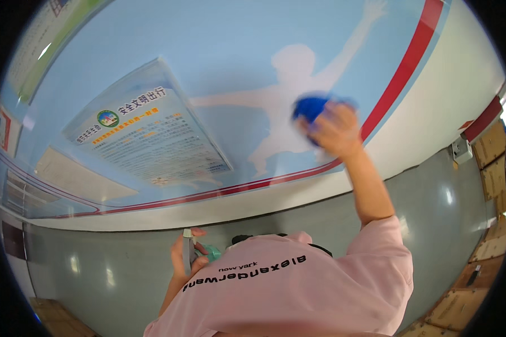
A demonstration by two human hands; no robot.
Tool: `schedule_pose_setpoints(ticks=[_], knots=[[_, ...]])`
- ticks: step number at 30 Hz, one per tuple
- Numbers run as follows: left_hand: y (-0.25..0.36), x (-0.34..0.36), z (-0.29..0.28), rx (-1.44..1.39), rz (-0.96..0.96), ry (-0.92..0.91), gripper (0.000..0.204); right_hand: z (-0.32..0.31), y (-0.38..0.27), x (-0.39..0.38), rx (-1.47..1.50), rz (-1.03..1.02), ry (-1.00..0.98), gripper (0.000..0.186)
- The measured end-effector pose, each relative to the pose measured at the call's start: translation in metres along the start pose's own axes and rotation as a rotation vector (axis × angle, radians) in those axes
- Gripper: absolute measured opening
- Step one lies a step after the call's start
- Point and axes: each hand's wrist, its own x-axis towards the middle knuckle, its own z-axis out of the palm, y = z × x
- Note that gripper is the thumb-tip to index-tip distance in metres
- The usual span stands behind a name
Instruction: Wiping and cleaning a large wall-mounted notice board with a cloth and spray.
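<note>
Your right hand (pixel 336 130) is gripping a blue cloth (pixel 311 108) against the far wall (pixel 219 56), right of the poster (pixel 146 129); your left hand (pixel 177 256) is gripping a spray bottle (pixel 188 248), nearer. You're seemingly mid-wipe; which patches are finished or remaining, I cannot tell.
</note>
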Motion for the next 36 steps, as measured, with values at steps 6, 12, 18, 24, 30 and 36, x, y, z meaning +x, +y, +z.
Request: schedule_pose_setpoints(ticks=[6,12,18,24,30,36], knots=[[0.000,0.005,0.001,0.040,-0.020,-0.043,0.079,-0.033,0.094,0.067,-0.283,0.469,0.237,0.041],[0.002,0.013,0.010,0.026,-0.006,-0.023,0.079,0.011,-0.023,-0.004,-0.204,0.423,0.080,0.046],[0.008,0.025,0.010,0.061,-0.020,-0.103,0.078,0.013,-0.153,-0.141,0.091,0.385,-0.227,0.014],[0.011,0.027,0.016,0.103,-0.038,-0.088,0.082,-0.027,-0.088,-0.134,0.094,0.195,-0.480,0.037],[0.009,0.027,0.019,0.109,-0.003,-0.069,0.085,-0.040,0.069,-0.021,-0.161,0.444,0.129,0.047],[0.008,0.018,0.024,0.078,-0.030,0.018,0.086,-0.036,0.084,-0.030,-0.384,0.529,0.327,0.049]])
